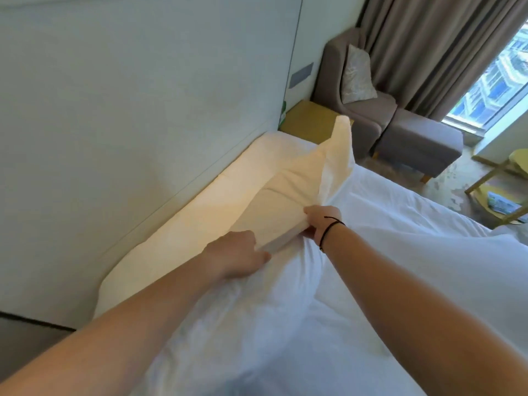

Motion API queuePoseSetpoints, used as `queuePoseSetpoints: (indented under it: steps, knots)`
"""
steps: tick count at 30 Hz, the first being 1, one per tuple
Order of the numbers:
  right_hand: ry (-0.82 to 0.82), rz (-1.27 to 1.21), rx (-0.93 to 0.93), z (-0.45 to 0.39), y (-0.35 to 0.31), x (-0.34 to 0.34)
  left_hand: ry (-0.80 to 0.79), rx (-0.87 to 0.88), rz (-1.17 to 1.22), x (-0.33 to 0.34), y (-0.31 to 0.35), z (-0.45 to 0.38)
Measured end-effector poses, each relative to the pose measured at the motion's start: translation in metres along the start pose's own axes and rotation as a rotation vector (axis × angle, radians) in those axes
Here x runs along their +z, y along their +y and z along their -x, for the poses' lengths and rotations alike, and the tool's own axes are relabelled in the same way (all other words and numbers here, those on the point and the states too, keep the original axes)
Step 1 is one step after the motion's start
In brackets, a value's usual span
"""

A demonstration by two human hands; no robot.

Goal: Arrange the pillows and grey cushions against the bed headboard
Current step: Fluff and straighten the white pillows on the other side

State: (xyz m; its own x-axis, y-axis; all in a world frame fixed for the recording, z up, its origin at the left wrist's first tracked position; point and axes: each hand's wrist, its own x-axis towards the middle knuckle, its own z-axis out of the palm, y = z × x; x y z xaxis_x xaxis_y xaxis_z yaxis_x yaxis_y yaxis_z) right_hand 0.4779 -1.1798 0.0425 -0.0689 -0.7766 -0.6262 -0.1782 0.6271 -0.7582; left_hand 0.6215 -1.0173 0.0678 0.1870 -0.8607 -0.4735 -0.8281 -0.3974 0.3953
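Now | both hands, left and right, arms outstretched | pinching pillow edge

Open duvet at lower right; upper left blocked by headboard, white pillow filling the strip along its base.

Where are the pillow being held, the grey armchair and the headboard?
pillow point(288, 195), head view, on its upper face.
grey armchair point(368, 112), head view, on its seat front.
headboard point(128, 110), head view, on its pale flat panel.
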Motion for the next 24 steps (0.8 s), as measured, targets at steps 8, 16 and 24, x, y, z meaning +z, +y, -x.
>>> queuePoseSetpoints:
  steps: [8, 16, 24]
  knots:
    - [-0.07, 0.812, -1.023, -0.011, 0.044, -0.009, 0.38, -0.17, 0.193, 0.066, -0.018, 0.003]
    - [-0.567, 1.474, -1.472, -0.049, 0.034, -0.007, 0.524, -0.293, 0.037, 0.082, 0.001, 0.029]
    - [-0.731, 1.532, -1.539, -0.072, 0.029, 0.02, 0.425, -0.449, -0.207, 0.106, -0.03, 0.038]
